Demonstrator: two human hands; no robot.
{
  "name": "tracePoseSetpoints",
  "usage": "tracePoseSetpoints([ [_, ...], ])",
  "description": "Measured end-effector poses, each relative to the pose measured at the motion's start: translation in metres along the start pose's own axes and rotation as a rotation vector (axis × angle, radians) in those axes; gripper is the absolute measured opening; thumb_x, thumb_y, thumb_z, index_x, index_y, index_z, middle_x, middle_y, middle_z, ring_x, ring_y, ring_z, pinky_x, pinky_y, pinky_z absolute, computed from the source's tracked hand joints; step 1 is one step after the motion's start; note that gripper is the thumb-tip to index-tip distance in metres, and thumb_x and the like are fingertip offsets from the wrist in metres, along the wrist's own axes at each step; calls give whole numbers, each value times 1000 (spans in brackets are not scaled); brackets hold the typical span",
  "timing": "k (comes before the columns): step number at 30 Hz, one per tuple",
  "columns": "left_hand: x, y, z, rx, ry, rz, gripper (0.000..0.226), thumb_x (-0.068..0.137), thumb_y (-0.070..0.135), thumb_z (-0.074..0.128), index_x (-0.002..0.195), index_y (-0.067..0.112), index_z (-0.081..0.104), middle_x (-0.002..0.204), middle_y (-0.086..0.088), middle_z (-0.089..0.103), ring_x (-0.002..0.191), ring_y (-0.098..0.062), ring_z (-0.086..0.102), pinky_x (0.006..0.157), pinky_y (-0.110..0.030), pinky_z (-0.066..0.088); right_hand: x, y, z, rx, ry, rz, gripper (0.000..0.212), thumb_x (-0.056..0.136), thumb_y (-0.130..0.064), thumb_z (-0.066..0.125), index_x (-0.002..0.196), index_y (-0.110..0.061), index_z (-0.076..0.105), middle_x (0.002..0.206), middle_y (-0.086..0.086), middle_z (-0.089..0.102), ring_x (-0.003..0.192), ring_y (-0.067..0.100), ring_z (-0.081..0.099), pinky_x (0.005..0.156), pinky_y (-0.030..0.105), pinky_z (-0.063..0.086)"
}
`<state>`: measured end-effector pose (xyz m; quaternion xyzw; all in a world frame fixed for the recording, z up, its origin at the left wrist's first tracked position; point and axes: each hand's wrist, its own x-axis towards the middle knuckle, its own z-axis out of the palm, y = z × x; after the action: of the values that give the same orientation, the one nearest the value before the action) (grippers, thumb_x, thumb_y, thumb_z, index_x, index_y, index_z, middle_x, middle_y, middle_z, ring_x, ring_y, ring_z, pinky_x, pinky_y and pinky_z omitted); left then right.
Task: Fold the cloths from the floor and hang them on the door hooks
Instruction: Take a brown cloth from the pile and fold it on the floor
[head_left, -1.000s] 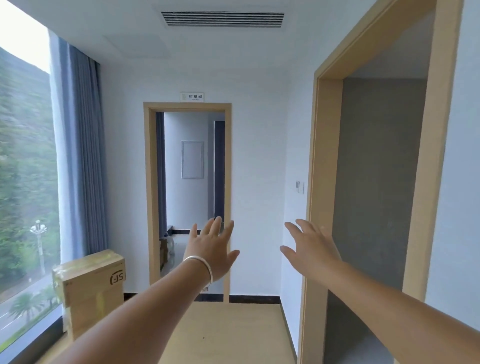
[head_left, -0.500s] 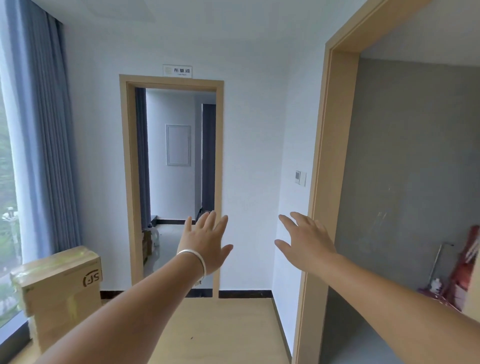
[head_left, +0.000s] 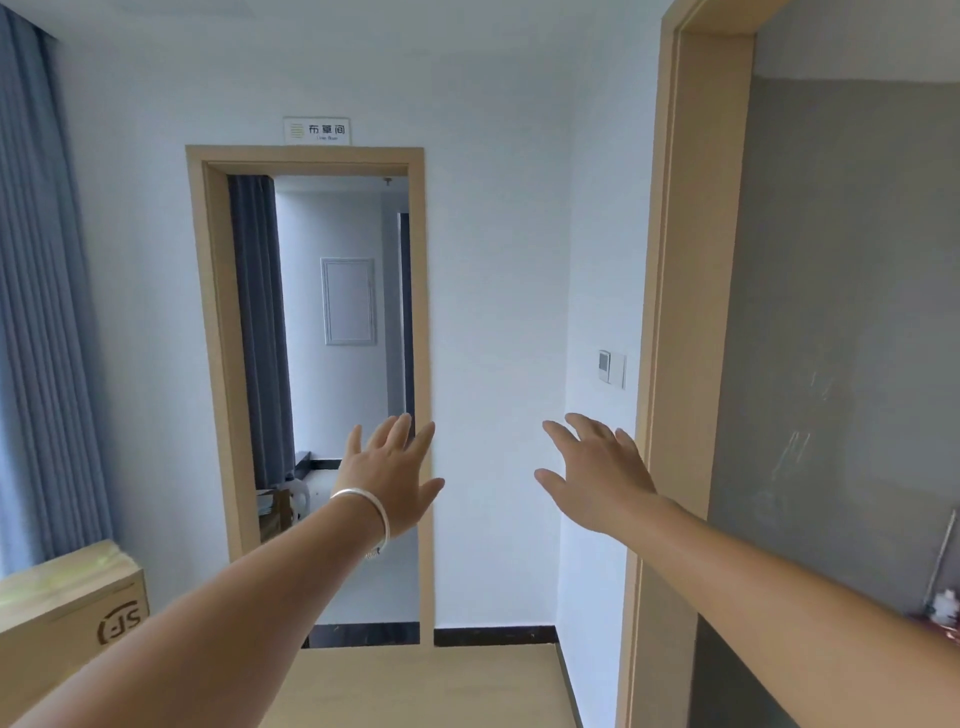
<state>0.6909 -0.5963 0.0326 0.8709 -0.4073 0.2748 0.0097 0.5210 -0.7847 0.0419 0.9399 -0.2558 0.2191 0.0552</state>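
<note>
Both my arms reach forward at chest height with nothing in them. My left hand (head_left: 390, 475), a silver bangle on its wrist, has its fingers spread and straight in front of a wooden door frame (head_left: 423, 364). My right hand (head_left: 597, 475) is also spread, palm down, before the white wall. No cloth and no door hook shows in this view.
An open doorway (head_left: 343, 364) ahead leads to another room with a dark curtain. A second wooden door frame (head_left: 680, 332) stands at the right, opening onto a grey-walled space. A cardboard box (head_left: 67, 618) sits at the lower left by a blue curtain (head_left: 41, 312). The floor is light wood.
The view has swung right and slightly down: the window has left the frame and the right doorway fills more of it. Both hands stay spread and empty.
</note>
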Motion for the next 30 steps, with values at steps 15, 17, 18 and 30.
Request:
tracePoseSetpoints([
  [15,244,-35,154,-36,2,63,72,96,57,30,153,25,0,160,-6,6,148,-21,4,117,-51,6,229,44,125,-56,-14,51,61,97,-52,36,151,-29,17,159,2,15,146,18,13,118,45,11],
  [17,281,-49,179,-43,19,71,71,96,57,29,153,26,0,161,-5,6,148,-20,3,117,-51,5,268,44,138,-71,-19,62,61,97,-52,36,151,-29,17,159,2,15,146,18,14,118,45,11],
  [18,299,-56,192,-44,26,75,71,96,57,28,153,27,-1,161,-5,6,148,-20,3,117,-50,5,288,43,144,-76,-19,67,61,97,-52,36,151,-29,18,159,2,15,145,18,14,118,44,11],
  [30,441,-123,306,-59,-19,72,70,96,56,29,153,26,2,160,-4,7,148,-20,4,118,-50,5,468,21,247,-59,-42,42,61,97,-52,38,151,-29,19,159,3,17,144,20,18,118,44,13],
])
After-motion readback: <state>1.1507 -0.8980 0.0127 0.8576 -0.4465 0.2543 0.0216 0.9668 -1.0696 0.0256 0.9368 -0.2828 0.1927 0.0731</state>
